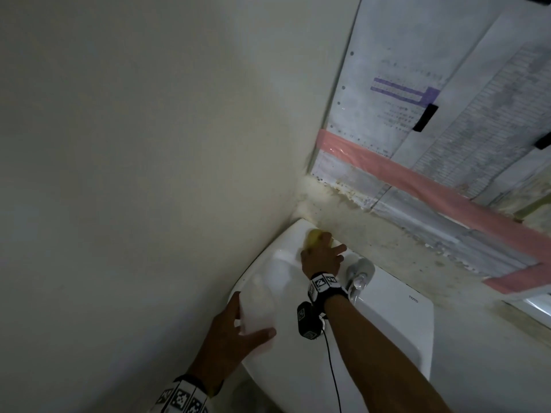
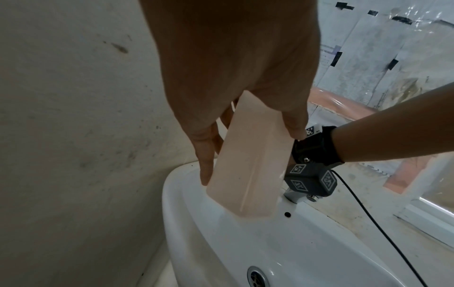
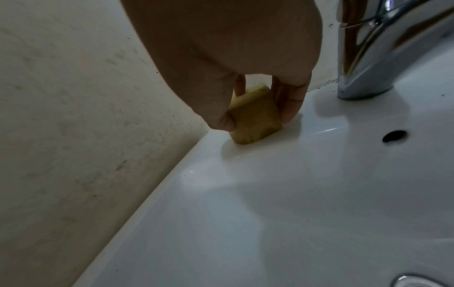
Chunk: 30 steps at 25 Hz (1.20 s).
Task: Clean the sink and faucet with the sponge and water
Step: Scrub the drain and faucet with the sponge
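Two hands busy: my right hand (image 3: pixel 248 81) pinches the yellow sponge (image 3: pixel 255 118) upright on the sink (image 3: pixel 270 194) ledge left of the chrome faucet (image 3: pixel 368 58), my left hand (image 2: pixel 236 77) gripping a pale bottle (image 2: pixel 250 170) tilted basinward.

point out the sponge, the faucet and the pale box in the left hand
sponge (image 3: pixel 254 120): right wrist view, on its flat yellow face
faucet (image 3: pixel 363 64): right wrist view, on the chrome body above the base
pale box (image 2: pixel 248 170): left wrist view, on its broad front side

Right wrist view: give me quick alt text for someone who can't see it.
The right hand pinches a yellow sponge between thumb and fingers, pressing it on the white sink rim where it meets the wall. The chrome faucet base stands just to its right, above the overflow hole.
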Each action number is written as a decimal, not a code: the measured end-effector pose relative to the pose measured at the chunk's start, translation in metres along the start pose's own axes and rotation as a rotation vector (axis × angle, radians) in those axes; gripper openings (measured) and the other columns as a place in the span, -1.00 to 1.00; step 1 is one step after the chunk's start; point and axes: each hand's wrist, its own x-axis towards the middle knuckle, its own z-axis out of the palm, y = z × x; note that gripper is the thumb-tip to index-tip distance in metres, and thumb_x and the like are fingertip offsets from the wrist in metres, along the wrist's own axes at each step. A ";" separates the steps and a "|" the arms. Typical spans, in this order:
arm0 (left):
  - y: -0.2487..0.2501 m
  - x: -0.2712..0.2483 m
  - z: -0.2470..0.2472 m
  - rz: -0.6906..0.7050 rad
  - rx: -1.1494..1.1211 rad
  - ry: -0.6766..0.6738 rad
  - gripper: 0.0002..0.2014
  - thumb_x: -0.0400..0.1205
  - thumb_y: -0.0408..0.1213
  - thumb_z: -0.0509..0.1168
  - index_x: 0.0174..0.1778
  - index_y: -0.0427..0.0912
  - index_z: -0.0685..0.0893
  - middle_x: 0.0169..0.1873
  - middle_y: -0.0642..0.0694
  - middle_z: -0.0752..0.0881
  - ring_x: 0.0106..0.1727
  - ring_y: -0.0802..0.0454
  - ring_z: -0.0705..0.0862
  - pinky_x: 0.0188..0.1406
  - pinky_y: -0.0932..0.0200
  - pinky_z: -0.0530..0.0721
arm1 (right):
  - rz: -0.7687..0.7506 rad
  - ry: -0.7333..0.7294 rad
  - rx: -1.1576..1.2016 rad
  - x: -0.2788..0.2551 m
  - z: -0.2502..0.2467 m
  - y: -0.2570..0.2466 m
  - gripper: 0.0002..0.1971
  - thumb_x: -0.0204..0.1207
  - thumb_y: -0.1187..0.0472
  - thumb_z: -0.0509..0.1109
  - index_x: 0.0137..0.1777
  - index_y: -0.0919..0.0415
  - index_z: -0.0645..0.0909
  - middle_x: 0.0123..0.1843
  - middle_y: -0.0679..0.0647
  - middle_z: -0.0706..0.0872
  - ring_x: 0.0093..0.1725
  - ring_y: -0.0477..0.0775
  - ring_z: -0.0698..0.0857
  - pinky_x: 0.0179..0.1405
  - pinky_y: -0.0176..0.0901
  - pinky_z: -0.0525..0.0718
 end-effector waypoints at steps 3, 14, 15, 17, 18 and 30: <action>-0.003 -0.008 -0.006 -0.014 -0.026 0.036 -0.21 0.24 0.14 0.74 0.37 0.43 0.55 0.22 0.25 0.76 0.26 0.21 0.73 0.21 0.05 0.80 | 0.012 -0.034 0.124 -0.004 0.000 0.005 -0.34 0.54 0.01 0.43 0.55 0.11 0.23 0.41 0.38 0.28 0.30 0.50 0.46 0.20 0.32 0.62; -0.011 -0.022 -0.014 0.002 -0.019 0.182 -0.24 0.22 0.25 0.70 0.32 0.38 0.54 0.20 0.21 0.74 0.22 0.10 0.74 0.12 -0.04 0.84 | -0.227 -0.345 0.506 -0.108 -0.003 0.000 -0.44 0.20 -0.25 0.46 0.18 -0.32 0.33 0.14 0.00 0.34 0.19 0.23 0.58 0.19 0.35 0.68; -0.011 -0.027 -0.012 0.005 -0.016 0.205 -0.23 0.20 0.28 0.68 0.31 0.38 0.53 0.19 0.22 0.74 0.21 0.11 0.74 0.11 -0.03 0.84 | -0.248 -0.366 0.504 -0.117 -0.003 0.002 -0.42 0.17 -0.28 0.46 0.17 -0.33 0.33 0.14 -0.01 0.35 0.18 0.22 0.59 0.16 0.34 0.70; -0.013 -0.036 -0.008 0.026 -0.004 0.256 -0.21 0.18 0.33 0.66 0.32 0.37 0.53 0.18 0.25 0.74 0.19 0.16 0.73 0.10 -0.01 0.83 | -0.270 -0.404 0.500 -0.131 -0.004 0.007 -0.40 0.19 -0.29 0.49 0.21 -0.31 0.34 0.18 0.03 0.38 0.13 0.17 0.63 0.04 0.25 0.76; -0.014 -0.042 -0.006 0.038 -0.011 0.278 -0.20 0.18 0.34 0.66 0.33 0.36 0.53 0.18 0.25 0.74 0.19 0.17 0.73 0.10 0.00 0.83 | -0.278 -0.428 0.496 -0.138 -0.004 0.012 -0.41 0.25 -0.24 0.51 0.25 -0.28 0.36 0.21 0.08 0.41 0.10 0.14 0.65 -0.07 0.12 0.77; -0.024 -0.128 0.064 0.084 -0.054 0.478 -0.33 0.43 -0.04 0.68 0.41 0.23 0.52 0.13 0.31 0.74 0.16 0.34 0.71 -0.07 0.36 0.75 | -0.338 -0.694 0.621 -0.206 -0.009 0.101 -0.50 0.33 -0.07 0.46 0.25 -0.32 0.38 0.28 0.14 0.55 0.16 0.15 0.72 -0.07 -0.09 0.78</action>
